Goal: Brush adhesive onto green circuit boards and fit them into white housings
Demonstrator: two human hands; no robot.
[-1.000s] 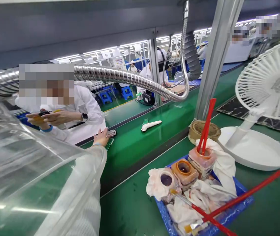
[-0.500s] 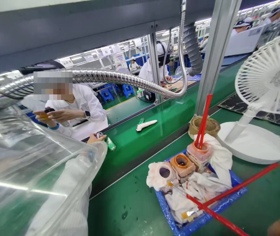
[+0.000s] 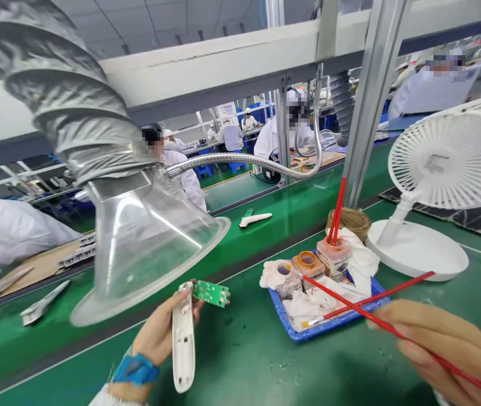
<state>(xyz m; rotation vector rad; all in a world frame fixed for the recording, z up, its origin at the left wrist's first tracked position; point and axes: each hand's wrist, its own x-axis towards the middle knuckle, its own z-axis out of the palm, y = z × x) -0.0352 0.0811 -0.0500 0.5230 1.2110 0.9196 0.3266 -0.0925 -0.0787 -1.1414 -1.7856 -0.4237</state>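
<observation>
My left hand [image 3: 158, 332], with blue tape round the wrist, grips a white plastic housing [image 3: 184, 349] above the green bench. A green circuit board [image 3: 211, 293] sticks out to the right from the housing's top end. At the right, my right hand [image 3: 447, 338] is closed round a red-handled brush [image 3: 362, 312]. Its tip lies over the jars in a blue tray [image 3: 293, 334]; whether it touches one I cannot tell. A second red brush [image 3: 405, 285] rests across the tray. Beside an orange-rimmed jar [image 3: 307, 259], another jar [image 3: 334, 256] holds upright red sticks.
A clear fume hood [image 3: 151, 242] on a grey duct hangs at the left. A white fan [image 3: 422, 248] stands at the right beside a tape roll [image 3: 350, 224]. Another white housing [image 3: 257, 220] lies on the green belt, and one [image 3: 43, 304] lies further left. Co-workers sit beyond.
My left hand has come back from the belt beneath the hood, bringing the housing and board. My right hand has moved in from the corner and picked up the brush. The view has shifted.
</observation>
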